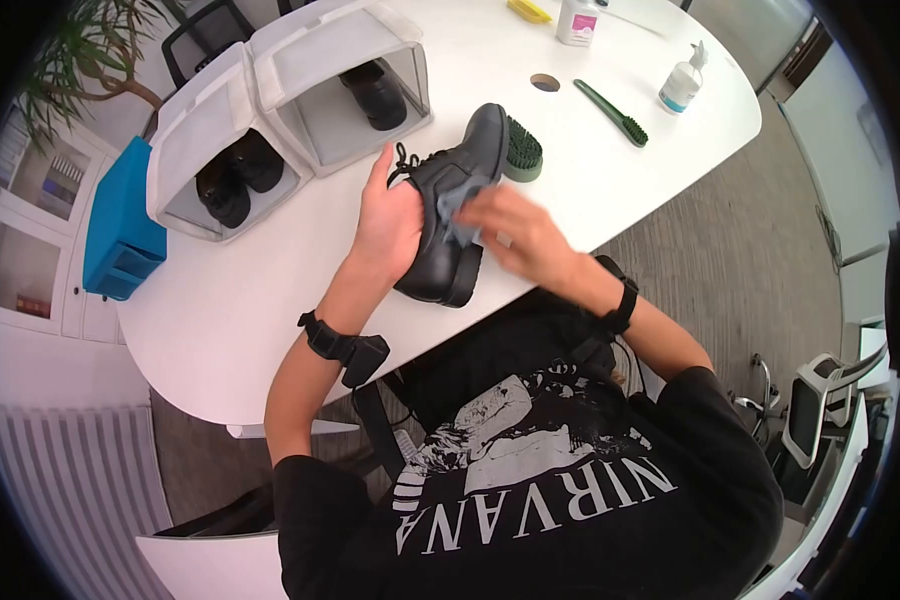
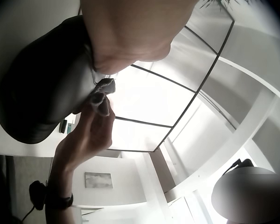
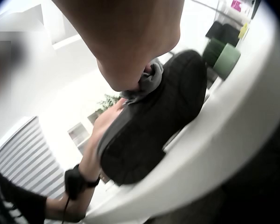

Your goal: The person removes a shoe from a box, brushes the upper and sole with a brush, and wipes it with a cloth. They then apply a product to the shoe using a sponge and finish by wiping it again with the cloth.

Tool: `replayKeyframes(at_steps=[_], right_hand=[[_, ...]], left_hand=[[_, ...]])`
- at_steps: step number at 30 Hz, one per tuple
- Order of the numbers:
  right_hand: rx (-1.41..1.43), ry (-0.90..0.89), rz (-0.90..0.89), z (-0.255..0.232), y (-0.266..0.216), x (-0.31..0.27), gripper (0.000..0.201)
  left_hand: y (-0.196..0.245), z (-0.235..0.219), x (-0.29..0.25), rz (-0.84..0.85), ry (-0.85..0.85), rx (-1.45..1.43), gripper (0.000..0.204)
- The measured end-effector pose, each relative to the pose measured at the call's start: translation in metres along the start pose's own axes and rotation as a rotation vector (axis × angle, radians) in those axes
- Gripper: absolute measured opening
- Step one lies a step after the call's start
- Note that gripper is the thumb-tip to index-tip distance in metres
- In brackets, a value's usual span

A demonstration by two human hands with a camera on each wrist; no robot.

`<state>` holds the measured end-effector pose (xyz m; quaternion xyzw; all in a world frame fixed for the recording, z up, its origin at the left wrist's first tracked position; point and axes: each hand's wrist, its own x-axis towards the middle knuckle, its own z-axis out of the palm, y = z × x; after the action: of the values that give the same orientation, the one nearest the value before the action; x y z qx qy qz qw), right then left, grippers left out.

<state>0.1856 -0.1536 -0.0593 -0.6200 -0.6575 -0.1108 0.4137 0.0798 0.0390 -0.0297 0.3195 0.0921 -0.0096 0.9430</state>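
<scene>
My left hand (image 1: 388, 225) holds a black lace-up leather shoe (image 1: 438, 270) at its opening, thumb up beside the laces; its fingers are hidden by the shoe. The shoe is tipped on its side over the table, toe pointing away from me. In my right hand (image 1: 525, 238) is a bunched grey-blue cloth (image 1: 457, 205), pressed against the side of the shoe. The right wrist view shows the dark sole (image 3: 144, 135) close below the cloth (image 3: 151, 81). In the left wrist view, the shoe's smooth toe (image 2: 35, 93) fills the left side.
A green-bristled brush (image 1: 524, 150) sits right behind the shoe. Further right are a long green brush (image 1: 612, 112) and a spray bottle (image 1: 681, 88). Two pale fabric boxes (image 1: 270, 80) with black shoes (image 1: 375, 95) inside stand at left, near a blue box (image 1: 125, 215).
</scene>
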Motion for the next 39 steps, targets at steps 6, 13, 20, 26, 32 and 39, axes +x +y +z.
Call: replayKeyframes(at_steps=[6,13,20,26,32,39], right_hand=[[-0.166,0.083,0.092,-0.034,0.037,0.023,0.045],[-0.085,0.104,0.229,-0.058,0.05,0.026,0.039],[-0.202,0.014,-0.012,-0.064,0.001,-0.005,0.039],[-0.249,0.228,0.129,-0.081,-0.003,-0.002,0.046],[-0.041,-0.066,0.202,-0.022,0.002,-0.026,0.033],[0.108,-0.167,0.246,0.007,0.007,0.002,0.031]], left_hand=[[-0.004,-0.007,0.0,-0.002,0.03,0.106,0.065],[-0.006,-0.005,-0.004,-0.022,0.065,0.219,0.039],[-0.009,-0.013,-0.002,-0.017,-0.067,0.417,0.036],[0.044,0.021,-0.035,-0.052,-0.093,0.983,0.041],[0.088,-0.034,-0.027,-0.47,-0.166,1.865,0.036],[0.084,-0.088,-0.029,-0.213,-0.351,1.692,0.062]])
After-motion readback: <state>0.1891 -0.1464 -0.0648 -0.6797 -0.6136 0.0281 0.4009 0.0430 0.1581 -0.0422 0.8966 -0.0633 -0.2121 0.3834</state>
